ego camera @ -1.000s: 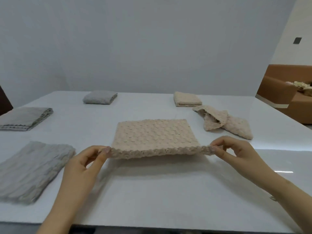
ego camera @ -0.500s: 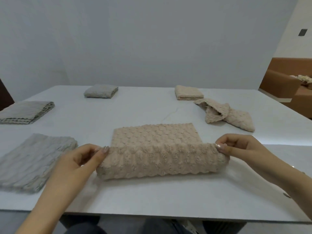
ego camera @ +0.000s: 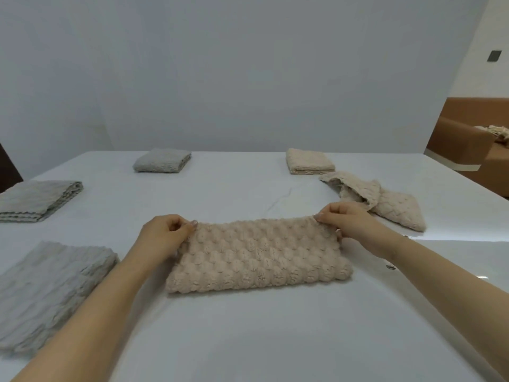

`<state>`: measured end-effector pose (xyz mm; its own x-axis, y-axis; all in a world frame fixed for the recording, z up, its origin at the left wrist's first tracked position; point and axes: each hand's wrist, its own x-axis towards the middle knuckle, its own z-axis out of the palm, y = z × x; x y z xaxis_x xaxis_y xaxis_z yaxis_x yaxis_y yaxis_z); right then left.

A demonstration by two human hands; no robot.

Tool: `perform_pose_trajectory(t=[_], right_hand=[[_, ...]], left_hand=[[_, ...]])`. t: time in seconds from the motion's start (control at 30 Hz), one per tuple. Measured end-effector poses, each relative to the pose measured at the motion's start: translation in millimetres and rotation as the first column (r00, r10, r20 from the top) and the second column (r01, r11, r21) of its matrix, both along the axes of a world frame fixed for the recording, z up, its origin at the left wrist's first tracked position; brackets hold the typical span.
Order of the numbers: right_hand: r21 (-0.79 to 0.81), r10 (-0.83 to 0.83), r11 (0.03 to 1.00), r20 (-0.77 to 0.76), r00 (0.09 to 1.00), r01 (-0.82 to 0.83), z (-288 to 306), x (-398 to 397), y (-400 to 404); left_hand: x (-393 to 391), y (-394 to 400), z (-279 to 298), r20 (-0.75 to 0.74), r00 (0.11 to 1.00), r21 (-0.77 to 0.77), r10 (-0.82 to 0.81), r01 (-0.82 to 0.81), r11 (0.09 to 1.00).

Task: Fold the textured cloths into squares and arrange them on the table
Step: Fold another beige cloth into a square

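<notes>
A beige bubble-textured cloth (ego camera: pixel 256 257) lies folded in half as a wide rectangle on the white table (ego camera: pixel 248 340). My left hand (ego camera: pixel 162 235) pinches its far left corner and my right hand (ego camera: pixel 347 219) pinches its far right corner, both at the far edge. A crumpled beige cloth (ego camera: pixel 380 199) lies just behind my right hand. A folded beige square (ego camera: pixel 308 164) and a folded grey square (ego camera: pixel 162 161) sit at the back of the table.
Two grey cloths lie on the left: a folded stack (ego camera: pixel 35 199) and a flatter folded one (ego camera: pixel 46 288) near the front edge. A brown sofa (ego camera: pixel 473 144) stands beyond the table's right side. A plain wall rises behind the table.
Both hands carried the cloth's near edge up and over to the far edge, folding it in half. The cloth now lies flat as a narrower rectangle.
</notes>
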<state>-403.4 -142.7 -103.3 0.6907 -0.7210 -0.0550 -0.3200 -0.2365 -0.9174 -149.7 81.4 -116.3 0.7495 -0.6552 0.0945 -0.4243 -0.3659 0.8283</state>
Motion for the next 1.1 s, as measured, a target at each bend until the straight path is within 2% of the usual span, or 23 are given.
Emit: perform_pose_trajectory(t=[0.07, 0.2, 0.33, 0.53, 0.8, 1.0, 1.1], right_hand=[[-0.022, -0.013, 1.0, -0.028, 1.0, 0.012, -7, 6, -3], [0.013, -0.044, 0.999, 0.045, 0.998, 0.043, -17, 10, -7], [-0.052, -0.069, 0.996, 0.094, 0.993, 0.074, -26, 14, -9], [-0.281, -0.139, 0.946, 0.097, 0.986, 0.161, -34, 24, -15], [-0.204, -0.156, 0.965, 0.047, 0.987, 0.162, -31, 31, -26], [-0.405, -0.199, 0.893, 0.038, 0.979, 0.197, -37, 33, -23], [-0.55, -0.21, 0.818, -0.011, 0.978, 0.169, -32, 29, -17]], left_hand=[[2, -2, -7, 0.034, 0.999, 0.003, 0.012, -0.012, 1.0], [2, 0, -14, 0.16, 0.986, -0.029, 0.05, -0.046, 0.999], [3, -3, -18, 0.289, 0.954, 0.007, 0.073, -0.079, 0.997], [8, -8, -20, 0.293, 0.95, -0.013, 0.105, -0.106, 0.994], [8, -10, -24, 0.333, 0.936, -0.008, 0.113, -0.117, 0.993], [9, -10, -24, 0.38, 0.918, 0.014, 0.115, -0.13, 0.991], [10, -10, -25, 0.387, 0.915, 0.002, 0.116, -0.127, 0.992]])
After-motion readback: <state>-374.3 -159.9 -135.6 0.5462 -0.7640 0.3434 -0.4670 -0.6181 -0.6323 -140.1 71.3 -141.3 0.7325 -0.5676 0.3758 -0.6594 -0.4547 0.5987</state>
